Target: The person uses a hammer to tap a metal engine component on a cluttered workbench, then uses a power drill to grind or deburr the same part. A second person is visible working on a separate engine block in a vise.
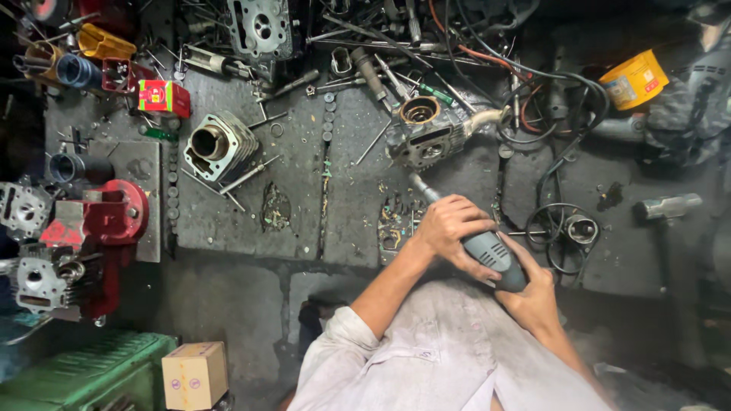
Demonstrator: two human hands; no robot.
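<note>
On the cluttered workbench [304,221], left hand [449,228] and right hand [533,297] both grip a grey grinder [487,251]; its tip may skid off the engine part [430,137] into loose tools.

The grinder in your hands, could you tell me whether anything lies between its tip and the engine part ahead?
Nothing visible does: the grinder tip points at the engine part across bare bench.
</note>
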